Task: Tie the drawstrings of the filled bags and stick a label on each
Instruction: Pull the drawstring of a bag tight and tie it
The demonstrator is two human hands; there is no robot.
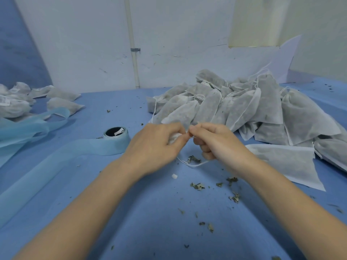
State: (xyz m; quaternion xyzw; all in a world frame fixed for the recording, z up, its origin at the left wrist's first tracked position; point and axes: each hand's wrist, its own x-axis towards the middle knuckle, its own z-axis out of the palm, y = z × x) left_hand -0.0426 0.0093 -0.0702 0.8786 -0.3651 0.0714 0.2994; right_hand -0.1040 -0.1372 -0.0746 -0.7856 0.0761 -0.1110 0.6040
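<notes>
While the left hand (157,145) is gripping a small white mesh bag (173,138), the right hand (212,141) is pinching its thin white drawstring (194,164). Bag is lying directly between both hands, string looping toward the person.

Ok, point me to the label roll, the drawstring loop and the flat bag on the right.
label roll (116,141), head view: on its pale blue outer wrap.
drawstring loop (194,164), head view: on the loop's low bend below the hands.
flat bag (285,162), head view: mid-panel.

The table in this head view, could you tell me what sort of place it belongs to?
Probably a small hand-packing workbench for herbal sachets: a pile of filled drawstring bags, a label roll on the blue table cover, scattered dried leaf bits, and finished bags set aside at left.
</notes>
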